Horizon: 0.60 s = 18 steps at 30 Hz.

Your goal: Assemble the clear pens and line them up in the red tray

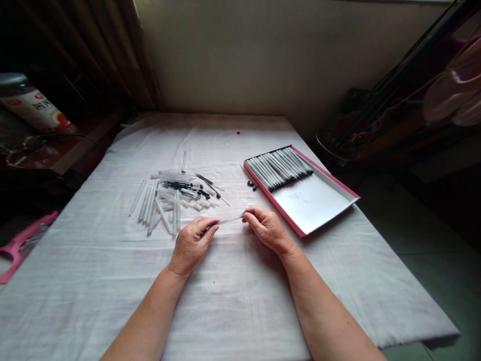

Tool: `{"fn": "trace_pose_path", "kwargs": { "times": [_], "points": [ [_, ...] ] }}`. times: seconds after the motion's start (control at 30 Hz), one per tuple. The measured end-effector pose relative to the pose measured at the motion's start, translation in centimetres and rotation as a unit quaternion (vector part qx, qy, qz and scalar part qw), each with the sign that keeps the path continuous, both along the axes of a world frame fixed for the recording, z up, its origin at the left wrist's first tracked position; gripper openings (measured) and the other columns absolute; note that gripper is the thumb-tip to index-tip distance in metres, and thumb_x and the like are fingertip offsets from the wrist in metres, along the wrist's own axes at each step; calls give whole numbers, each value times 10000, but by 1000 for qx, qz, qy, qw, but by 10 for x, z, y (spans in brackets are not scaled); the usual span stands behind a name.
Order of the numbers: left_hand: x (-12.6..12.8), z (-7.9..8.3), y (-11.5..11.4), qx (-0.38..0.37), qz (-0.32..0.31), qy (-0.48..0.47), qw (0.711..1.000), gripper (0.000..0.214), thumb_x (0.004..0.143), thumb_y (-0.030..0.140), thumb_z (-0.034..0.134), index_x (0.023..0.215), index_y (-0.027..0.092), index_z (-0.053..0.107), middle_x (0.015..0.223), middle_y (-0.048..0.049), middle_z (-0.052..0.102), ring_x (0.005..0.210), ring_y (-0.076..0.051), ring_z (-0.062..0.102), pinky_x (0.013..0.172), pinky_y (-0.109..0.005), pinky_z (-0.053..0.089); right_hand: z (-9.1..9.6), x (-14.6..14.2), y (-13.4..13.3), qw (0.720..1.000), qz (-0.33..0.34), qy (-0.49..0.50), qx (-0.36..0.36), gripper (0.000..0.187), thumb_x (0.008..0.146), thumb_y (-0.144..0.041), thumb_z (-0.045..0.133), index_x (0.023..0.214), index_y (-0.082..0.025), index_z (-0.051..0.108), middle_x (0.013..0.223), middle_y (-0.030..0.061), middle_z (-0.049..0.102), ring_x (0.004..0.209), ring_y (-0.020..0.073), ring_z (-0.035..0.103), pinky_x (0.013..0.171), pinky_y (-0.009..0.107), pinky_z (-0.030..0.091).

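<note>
A thin, pale pen refill (231, 219) spans the gap between my two hands above the cloth. My left hand (193, 243) pinches its left end, and the fingers of my right hand (265, 228) are closed on the other end. Left of them lies a loose pile of translucent pen barrels (163, 215), with dark refills (178, 185) and small black plugs (201, 192) among them. To the right, a shallow red-edged box (280, 213) holds a row of pens (280, 166) with black ends. Both ends of the held refill are hidden by fingers.
A pale cloth covers the table (233, 311). Several black plugs (251, 185) lie beside the box's left wall. A tiny red piece (238, 133) sits near the back edge. At the far left are a labelled jar (35, 105) and a pink plastic item (22, 245).
</note>
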<state>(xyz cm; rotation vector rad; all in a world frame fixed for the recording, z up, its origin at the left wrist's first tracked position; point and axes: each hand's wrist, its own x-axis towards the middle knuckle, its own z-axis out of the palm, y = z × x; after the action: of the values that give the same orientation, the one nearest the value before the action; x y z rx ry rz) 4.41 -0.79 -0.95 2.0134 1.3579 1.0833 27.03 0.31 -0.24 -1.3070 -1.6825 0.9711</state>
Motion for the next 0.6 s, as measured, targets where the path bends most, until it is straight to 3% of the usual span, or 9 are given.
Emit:
{"fn": "trace_pose_path", "kwargs": {
  "times": [0.1,0.3,0.43,0.6],
  "points": [
    [1,0,0,-6,2,-4,1000,180,861,279,600,971,212,726,922,-56,736,871,-186,688,778,-277,534,-2,0,-1,999,7,40,-10,189,851,-339,585,977,-204,624,835,29,676,757,162,620,691,280,480],
    [-1,2,-1,-46,19,-33,998,232,835,320,617,1011,207,718,957,-59,729,823,-170,679,731,-254,532,-4,1,1,994,2,109,-31,177,819,-345,613,904,-192,629,807,30,664,700,144,596,624,269,490],
    [-6,5,1,-123,54,-74,988,309,806,405,625,984,170,716,729,-28,691,585,-128,600,543,-218,478,1,3,4,984,-38,171,-44,255,766,-406,657,895,-189,628,786,27,662,617,125,569,574,267,497],
    [-5,11,4,-185,72,-186,962,347,717,457,702,878,150,712,636,-7,649,552,-121,578,525,-215,467,7,6,3,990,-38,131,-48,287,781,-463,641,809,-178,632,716,26,654,577,121,557,550,262,488]
  ]
}}
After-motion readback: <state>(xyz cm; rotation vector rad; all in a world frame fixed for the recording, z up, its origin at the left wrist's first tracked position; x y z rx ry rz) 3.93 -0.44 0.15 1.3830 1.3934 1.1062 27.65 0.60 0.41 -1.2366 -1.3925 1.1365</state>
